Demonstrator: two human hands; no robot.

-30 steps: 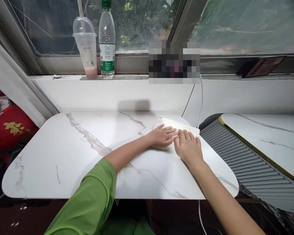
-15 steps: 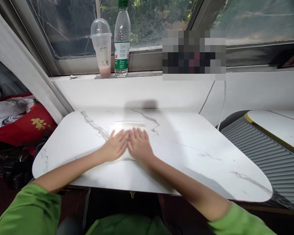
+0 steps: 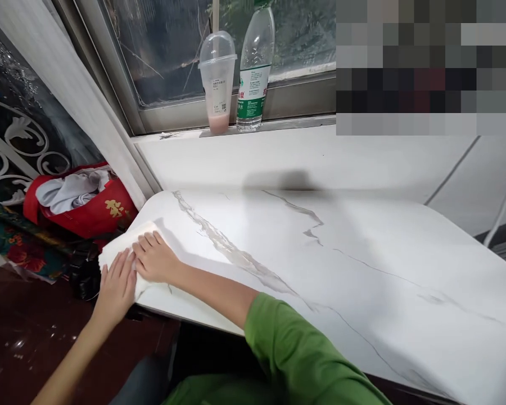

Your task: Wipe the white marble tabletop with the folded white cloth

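Observation:
A white cloth (image 3: 124, 241), perhaps a wipe or paper towel, lies spread over the left end of the white marbled table (image 3: 244, 230). My left hand (image 3: 114, 289) rests flat on its lower left part, fingers stretched out. Beside it, my right hand (image 3: 155, 257) presses flat on the cloth's right part, with its fingertips close to the left hand's. Both palms face down, and the hands hide the middle of the cloth. The table's rounded left edge is covered there by cloth and hands.
On the window sill stand a plastic cup (image 3: 218, 84) with a straw and pink remains, and a clear bottle (image 3: 255, 73) with a green label. Left of the table are a red bag (image 3: 88, 211) holding pale fabric and a black object (image 3: 84, 273). A cable (image 3: 504, 194) hangs at right.
Both hands and the white cloth have moved from the table's middle to its left end. The view has turned left, bringing more of the red bag and floor into sight.

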